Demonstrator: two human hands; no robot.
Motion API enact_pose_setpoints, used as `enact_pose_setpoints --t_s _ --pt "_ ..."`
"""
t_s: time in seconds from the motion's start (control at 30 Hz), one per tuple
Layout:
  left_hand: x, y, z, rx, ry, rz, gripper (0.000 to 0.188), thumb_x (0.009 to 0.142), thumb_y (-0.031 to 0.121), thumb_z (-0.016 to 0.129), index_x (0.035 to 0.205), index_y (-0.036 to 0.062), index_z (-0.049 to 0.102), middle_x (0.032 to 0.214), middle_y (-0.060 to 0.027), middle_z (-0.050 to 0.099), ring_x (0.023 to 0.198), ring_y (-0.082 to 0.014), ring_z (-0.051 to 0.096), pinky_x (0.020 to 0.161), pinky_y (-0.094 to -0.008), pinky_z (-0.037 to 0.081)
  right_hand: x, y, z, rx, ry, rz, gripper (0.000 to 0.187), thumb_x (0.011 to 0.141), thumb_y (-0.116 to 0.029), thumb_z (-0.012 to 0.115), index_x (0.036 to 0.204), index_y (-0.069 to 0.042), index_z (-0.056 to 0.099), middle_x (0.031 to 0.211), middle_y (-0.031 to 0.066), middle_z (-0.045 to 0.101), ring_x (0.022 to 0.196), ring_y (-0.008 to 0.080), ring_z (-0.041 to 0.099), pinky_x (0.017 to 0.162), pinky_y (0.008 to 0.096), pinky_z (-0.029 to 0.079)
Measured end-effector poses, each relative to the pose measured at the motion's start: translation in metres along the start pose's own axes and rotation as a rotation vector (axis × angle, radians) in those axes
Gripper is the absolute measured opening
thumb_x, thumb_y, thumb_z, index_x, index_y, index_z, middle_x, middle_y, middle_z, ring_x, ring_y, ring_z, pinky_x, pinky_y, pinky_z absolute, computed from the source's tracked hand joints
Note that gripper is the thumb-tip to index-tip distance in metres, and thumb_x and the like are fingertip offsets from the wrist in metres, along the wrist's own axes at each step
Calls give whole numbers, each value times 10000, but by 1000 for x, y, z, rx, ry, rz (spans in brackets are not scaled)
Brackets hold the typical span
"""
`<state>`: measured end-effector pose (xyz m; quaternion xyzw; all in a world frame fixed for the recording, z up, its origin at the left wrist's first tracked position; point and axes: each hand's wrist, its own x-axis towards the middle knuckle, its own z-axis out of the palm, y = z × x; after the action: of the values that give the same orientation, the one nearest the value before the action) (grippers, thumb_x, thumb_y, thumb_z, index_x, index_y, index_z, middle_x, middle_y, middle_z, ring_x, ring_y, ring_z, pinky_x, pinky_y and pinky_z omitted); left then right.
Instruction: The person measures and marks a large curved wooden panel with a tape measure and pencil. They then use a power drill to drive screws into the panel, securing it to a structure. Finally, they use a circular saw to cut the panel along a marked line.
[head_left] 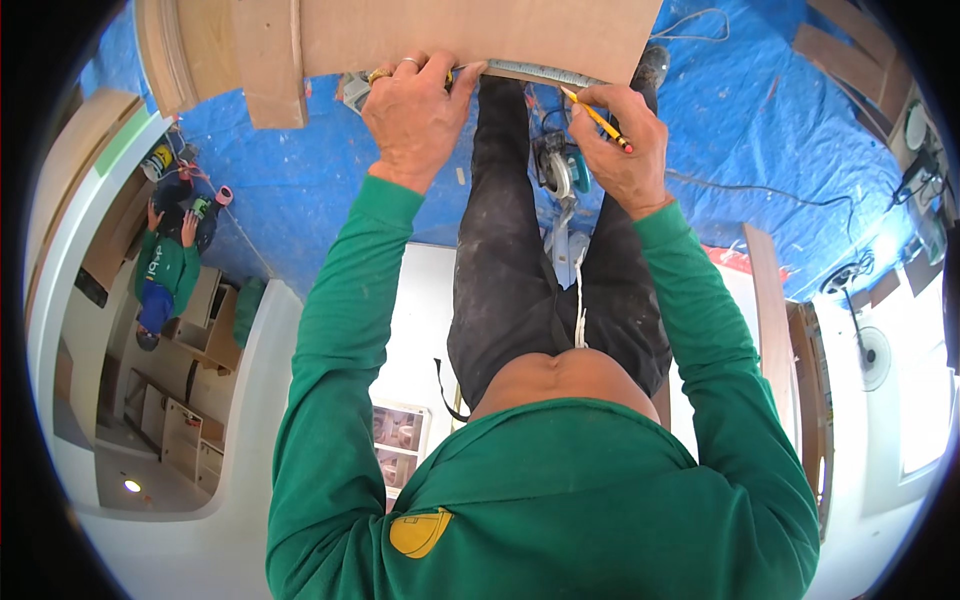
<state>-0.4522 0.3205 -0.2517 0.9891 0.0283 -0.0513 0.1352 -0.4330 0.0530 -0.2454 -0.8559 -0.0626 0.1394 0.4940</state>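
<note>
A light brown plywood board [450, 30] lies across the top of the view. Along its near edge runs a tape measure's pale blade [540, 72]. My left hand [418, 115] is closed at the blade's left end, with its fingertips at the board edge and the tape's case mostly hidden under it. Farther right, my right hand [625, 140] pinches a yellow pencil [603, 122], its sharpened tip close to the blade and board edge.
A blue tarp [330, 180] covers the floor. A circular saw [556, 168] sits below the board, between my legs. At left, another person [170, 265] in green sits with hands apart. Cut boards [850, 50] and a cable [770, 193] lie at right.
</note>
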Motion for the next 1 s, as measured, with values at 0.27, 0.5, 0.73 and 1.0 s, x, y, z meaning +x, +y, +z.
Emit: enact_pose_setpoints --t_s 0.27,0.5,0.73,1.0 --pt "0 1 -1 12 -20 -19 365 1000 494 819 954 134 787 891 -70 756 821 -354 738 785 -483 579 0 3 1 -1 -11 3 176 884 -84 852 1050 -89 794 996 124 797 914 351 739 832 434 588" --pt "1 1 -1 -13 18 2 369 1000 500 817 941 137 778 881 -76 749 814 -360 739 749 -486 574 1 3 1 -13 -19 -23 172 894 -87 850 1057 -89 796 1007 125 798 920 356 740 847 437 583" --pt "0 2 -1 29 -39 -49 352 973 482 857 968 133 812 903 -57 770 860 -325 740 784 -464 561 1 4 1 -29 -24 -28 169 900 -100 848 1061 -89 796 1016 122 797 924 359 738 851 443 580" --pt "-1 2 1 30 -16 -41 366 973 492 859 964 130 815 909 -60 773 849 -330 742 790 -466 563 0 7 1 -22 -24 -25 179 910 -108 848 1079 -94 794 1026 121 796 929 361 735 848 444 577"
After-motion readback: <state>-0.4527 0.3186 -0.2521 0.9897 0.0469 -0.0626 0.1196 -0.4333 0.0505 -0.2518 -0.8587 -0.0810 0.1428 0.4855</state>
